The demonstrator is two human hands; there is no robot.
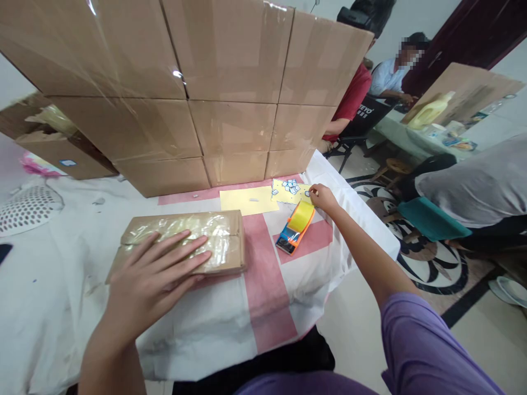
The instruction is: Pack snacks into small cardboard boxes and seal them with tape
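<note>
My left hand (152, 280) lies flat with fingers spread on top of a closed cardboard box (222, 241), which has clear, shiny tape across its upper face. At the far right of the table, my right hand (323, 197) has its fingertips pinched together at the edge of a yellow sheet (284, 196) bearing a cluster of small white labels (291, 186). One such label sits right by those fingertips; whether they grip it is hidden. Just below is a tape dispenser (294, 227), blue and orange with a yellow roll. A second yellow sheet (249, 200) adjoins the first.
Stacked cardboard boxes (230, 71) form a wall behind the work area. An open carton (69, 148) stands at the left, near a white perforated object (28, 208). The table's cloth edge (370, 230) drops at the right. Other people sit beyond, one on a teal seat (432, 216).
</note>
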